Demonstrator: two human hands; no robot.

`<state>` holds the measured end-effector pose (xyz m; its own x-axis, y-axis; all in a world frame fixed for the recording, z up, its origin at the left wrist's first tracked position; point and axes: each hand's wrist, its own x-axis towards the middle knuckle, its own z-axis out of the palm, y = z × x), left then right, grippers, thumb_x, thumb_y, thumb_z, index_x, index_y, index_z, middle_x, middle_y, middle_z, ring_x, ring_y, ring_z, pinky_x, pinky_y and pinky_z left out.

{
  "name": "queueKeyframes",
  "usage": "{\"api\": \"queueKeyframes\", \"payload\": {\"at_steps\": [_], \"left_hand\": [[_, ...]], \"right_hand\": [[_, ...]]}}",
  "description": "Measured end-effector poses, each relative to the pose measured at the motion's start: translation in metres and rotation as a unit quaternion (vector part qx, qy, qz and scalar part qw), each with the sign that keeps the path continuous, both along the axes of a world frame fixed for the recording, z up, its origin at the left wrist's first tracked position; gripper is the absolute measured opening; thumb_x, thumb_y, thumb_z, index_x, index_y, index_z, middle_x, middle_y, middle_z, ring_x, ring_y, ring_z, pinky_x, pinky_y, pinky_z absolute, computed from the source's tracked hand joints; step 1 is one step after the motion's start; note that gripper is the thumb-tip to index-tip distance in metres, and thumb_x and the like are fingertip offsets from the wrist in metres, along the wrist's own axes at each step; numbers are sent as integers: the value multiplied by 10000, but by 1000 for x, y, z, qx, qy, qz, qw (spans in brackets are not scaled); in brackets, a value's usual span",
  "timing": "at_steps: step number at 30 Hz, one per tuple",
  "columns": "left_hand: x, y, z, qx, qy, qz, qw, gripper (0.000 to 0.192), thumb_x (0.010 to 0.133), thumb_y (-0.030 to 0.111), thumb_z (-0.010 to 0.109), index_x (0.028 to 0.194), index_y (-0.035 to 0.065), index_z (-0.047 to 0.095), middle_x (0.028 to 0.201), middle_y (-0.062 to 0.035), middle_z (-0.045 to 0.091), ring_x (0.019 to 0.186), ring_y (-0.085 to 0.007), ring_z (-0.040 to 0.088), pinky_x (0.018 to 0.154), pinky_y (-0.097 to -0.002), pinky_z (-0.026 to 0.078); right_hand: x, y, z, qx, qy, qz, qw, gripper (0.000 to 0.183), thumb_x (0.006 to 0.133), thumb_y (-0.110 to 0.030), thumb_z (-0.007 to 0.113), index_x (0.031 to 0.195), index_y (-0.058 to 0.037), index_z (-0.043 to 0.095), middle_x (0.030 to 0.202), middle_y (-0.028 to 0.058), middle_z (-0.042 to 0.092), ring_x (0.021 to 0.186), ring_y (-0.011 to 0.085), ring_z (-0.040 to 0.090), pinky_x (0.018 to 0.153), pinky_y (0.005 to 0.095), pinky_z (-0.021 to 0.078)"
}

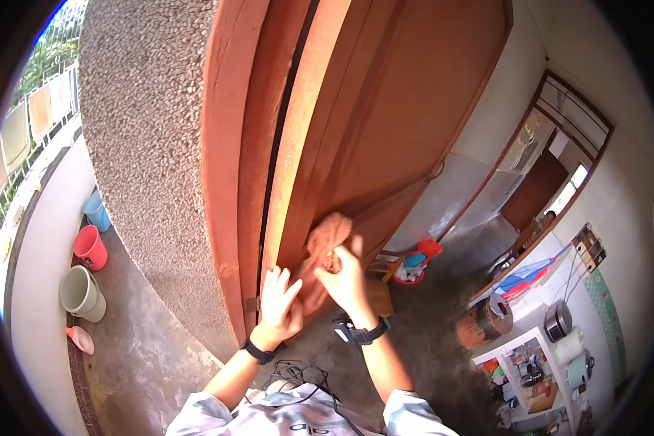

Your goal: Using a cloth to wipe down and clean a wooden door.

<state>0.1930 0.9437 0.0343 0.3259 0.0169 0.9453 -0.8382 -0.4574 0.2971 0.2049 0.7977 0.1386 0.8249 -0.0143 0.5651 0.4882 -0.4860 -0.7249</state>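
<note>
In the head view, a bunched orange-brown cloth [329, 240] lies against the lower part of a reddish-brown wooden door [414, 98]. My right hand [346, 272] grips this cloth, thumb and fingers around its near side. To its left, my left hand [280, 305] rests by the door's edge with the fingers spread, and nothing shows in it. A black band is on each wrist. The wooden door frame [223, 191] runs just left of the door, with a dark gap between the two.
A pebbled wall [141, 120] stands left of the frame. Beyond it are a red bucket [91, 248], a pale bucket [83, 294] and a blue bucket [96, 211]. Right of the door are a wooden chair [380, 294], a white shelf [523, 376] and a distant seated person [539, 223].
</note>
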Motion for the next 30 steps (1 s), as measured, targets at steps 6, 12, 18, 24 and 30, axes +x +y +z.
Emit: {"api": "queueKeyframes", "payload": {"at_steps": [6, 12, 18, 24, 30], "left_hand": [[-13, -3, 22, -35, 120, 16, 992, 619, 794, -47, 545, 1404, 24, 466, 1497, -257, 366, 1423, -503, 226, 1161, -591, 159], [-20, 23, 36, 26, 137, 52, 989, 611, 812, -24, 547, 1413, 63, 484, 1516, -204, 365, 1417, -470, 265, 1150, -589, 195], [6, 21, 2, 176, 174, 160, 956, 684, 794, 94, 662, 1430, 286, 495, 1487, -263, 349, 1369, -500, 321, 1105, -619, 272], [18, 1, -25, 109, 144, 197, 964, 681, 802, 136, 647, 1442, 296, 477, 1453, -247, 403, 1352, -455, 375, 1065, -641, 303], [18, -7, -39, 85, 154, 172, 969, 624, 794, 171, 721, 1384, 272, 543, 1465, -299, 341, 1370, -535, 292, 1082, -681, 248]], "right_hand": [[-14, 16, 9, 8, -55, 27, 998, 288, 695, 1, 656, 979, 26, 615, 1015, 117, 549, 897, 193, 607, 788, 314, 501], [-14, 24, 16, 117, 62, 79, 988, 223, 758, -10, 639, 975, 33, 610, 829, 46, 627, 714, 117, 600, 664, 275, 506], [-9, 28, 27, 101, 41, 53, 993, 197, 713, 53, 581, 902, 71, 633, 901, 80, 637, 725, 141, 626, 614, 285, 502], [-11, 29, 27, 97, 0, 39, 995, 177, 692, 46, 561, 859, 38, 620, 744, 4, 601, 662, 75, 548, 583, 255, 444], [-11, 26, 16, 44, 24, -45, 998, 168, 688, 52, 572, 846, 43, 630, 732, 8, 597, 673, 74, 552, 585, 256, 445]]}}
